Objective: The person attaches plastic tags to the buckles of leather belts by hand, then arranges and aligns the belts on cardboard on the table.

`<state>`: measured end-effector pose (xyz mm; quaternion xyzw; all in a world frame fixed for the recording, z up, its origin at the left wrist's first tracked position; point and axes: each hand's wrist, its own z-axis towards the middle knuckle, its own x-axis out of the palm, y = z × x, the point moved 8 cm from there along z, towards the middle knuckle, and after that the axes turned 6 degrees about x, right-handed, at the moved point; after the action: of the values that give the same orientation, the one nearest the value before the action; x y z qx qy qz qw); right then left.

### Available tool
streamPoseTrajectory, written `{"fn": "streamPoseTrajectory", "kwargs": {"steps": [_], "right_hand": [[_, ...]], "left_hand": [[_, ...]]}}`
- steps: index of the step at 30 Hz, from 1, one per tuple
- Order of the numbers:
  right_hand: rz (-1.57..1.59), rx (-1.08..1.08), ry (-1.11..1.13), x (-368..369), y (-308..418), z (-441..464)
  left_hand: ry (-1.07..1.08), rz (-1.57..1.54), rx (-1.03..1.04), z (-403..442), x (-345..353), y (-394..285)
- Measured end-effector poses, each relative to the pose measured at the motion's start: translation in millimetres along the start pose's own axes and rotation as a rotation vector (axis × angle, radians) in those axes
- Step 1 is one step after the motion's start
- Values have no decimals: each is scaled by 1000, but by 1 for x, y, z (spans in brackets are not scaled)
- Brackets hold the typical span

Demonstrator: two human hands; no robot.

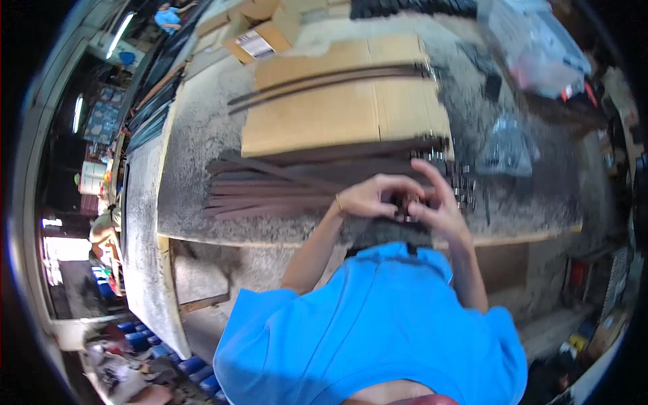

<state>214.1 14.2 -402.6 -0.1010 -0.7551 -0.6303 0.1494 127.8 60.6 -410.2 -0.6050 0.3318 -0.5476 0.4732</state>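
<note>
In the head view my left hand (374, 195), a thin bracelet at its wrist, is closed with its fingertips on a small dark piece with metallic glints (408, 200), which looks like a belt buckle. My right hand (442, 210) pinches the same piece from the other side, its index finger raised. Fingers cover most of it, and I cannot see whether a strap is attached. Under and beyond my hands lies a pile of dark brown and black belts (270, 189), with metal buckles (464, 185) gathered at the right end.
Two belts (324, 82) lie apart on a flat cardboard sheet (310, 128). A clear plastic bag (506, 147) rests to the right on the worn table (196, 145). An open cardboard box (266, 34) and a translucent bin (533, 44) stand farther back. Another person (169, 17) is at the far left.
</note>
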Motion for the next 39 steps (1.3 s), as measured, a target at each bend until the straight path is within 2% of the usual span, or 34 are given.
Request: {"fn": "streamPoseTrajectory", "kwargs": {"steps": [2,3,9,13,14,15,17,19,21,22,24,25,32,33,35,37,39], "right_hand": [[38,10,-44,5,2,2],[-58,-29,-45,7,3,6],[-128,19,-78,17,13,23],[-140,141,-109,30,17,33],[-312,153,-132,25,11,38],[-318,145,-135,27,11,40],[-153,106,-77,38,12,44],[-117,95,-78,46,6,47],[264,21,-53,57,-2,51],[343,37,-10,67,1,51],[315,46,-8,66,-13,56],[293,66,-1,66,-20,58],[-60,168,-140,91,-10,57],[-54,168,-148,90,-17,55],[197,131,-130,88,-32,53],[205,116,-177,93,-35,52],[142,82,-209,93,-35,53]], "left_hand": [[-16,51,38,-1,-11,-1],[-11,103,62,0,-16,1],[-49,239,49,-3,-35,-11],[-14,104,20,-13,-37,-24],[10,143,14,-15,-36,-23],[16,292,139,-17,-39,-24],[9,30,48,-21,-42,-7],[-9,-58,135,-27,-46,-16],[-40,-57,103,-33,-56,-9],[-29,-56,102,-37,-58,-8],[-7,-183,179,-44,-64,-15],[5,-142,210,-47,-65,-16],[26,-250,164,-61,-71,11],[54,-306,168,-64,-69,11],[93,-336,167,-69,-70,6],[113,-361,176,-73,-71,0],[42,-273,208,-72,-75,-1]]}}
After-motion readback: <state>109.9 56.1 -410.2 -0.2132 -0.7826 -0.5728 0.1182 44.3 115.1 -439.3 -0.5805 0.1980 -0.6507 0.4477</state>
